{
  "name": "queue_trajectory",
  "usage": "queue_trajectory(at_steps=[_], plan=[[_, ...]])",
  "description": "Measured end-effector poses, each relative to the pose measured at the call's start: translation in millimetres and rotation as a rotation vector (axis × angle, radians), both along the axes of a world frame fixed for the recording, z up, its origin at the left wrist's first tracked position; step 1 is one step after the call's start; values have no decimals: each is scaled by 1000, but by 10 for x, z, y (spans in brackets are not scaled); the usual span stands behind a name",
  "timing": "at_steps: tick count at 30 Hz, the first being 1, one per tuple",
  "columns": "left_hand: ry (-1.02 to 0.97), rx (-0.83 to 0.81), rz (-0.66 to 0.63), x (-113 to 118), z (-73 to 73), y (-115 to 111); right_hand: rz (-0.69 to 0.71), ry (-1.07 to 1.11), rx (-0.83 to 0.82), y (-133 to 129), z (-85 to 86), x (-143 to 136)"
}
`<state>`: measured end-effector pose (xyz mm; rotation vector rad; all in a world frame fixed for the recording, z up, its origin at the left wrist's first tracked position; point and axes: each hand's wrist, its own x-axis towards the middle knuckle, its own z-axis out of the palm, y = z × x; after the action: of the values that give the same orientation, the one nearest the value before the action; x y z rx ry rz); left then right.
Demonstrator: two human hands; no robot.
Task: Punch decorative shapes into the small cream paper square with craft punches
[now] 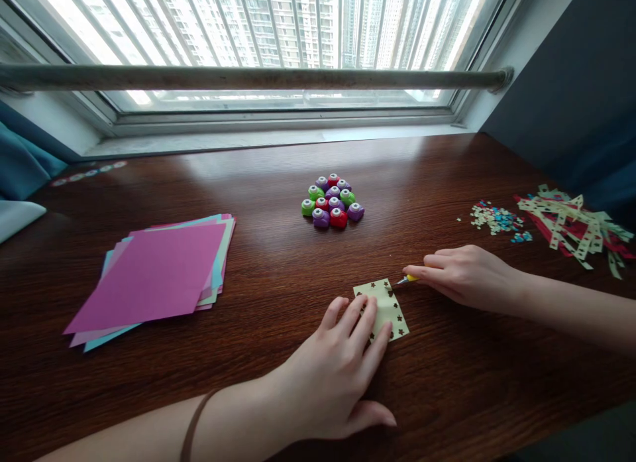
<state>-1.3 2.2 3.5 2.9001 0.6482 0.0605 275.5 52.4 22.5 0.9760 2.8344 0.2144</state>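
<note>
A small pale yellow paper (pixel 385 306) with flower-shaped holes along its edges lies on the brown table. My left hand (pixel 342 362) rests flat on it, fingers spread over its left and lower part. Just right of the paper, my right hand (pixel 460 274) is closed around a small yellow craft knife (pixel 410 278), whose blade points left at the paper's upper right edge. Whether the tip touches the paper is too small to tell.
Coloured paper sheets (pixel 149 270) are stacked at the left. Several small hole punches (pixel 334 200) stand behind the hands. At the right lie tiny cut-outs (pixel 494 217) and punched paper strips (pixel 579 227). A window with a rail (pixel 258 77) is behind the table (pixel 268 250).
</note>
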Motion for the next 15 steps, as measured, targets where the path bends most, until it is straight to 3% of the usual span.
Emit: queue_trajectory(at_steps=[10,15], plan=[[-81,-135,-25,12,62,31,22,8,-18,76,70,-136],[-71,-111,-33,-3,48,63,56,-27,-23,141,85,-187]])
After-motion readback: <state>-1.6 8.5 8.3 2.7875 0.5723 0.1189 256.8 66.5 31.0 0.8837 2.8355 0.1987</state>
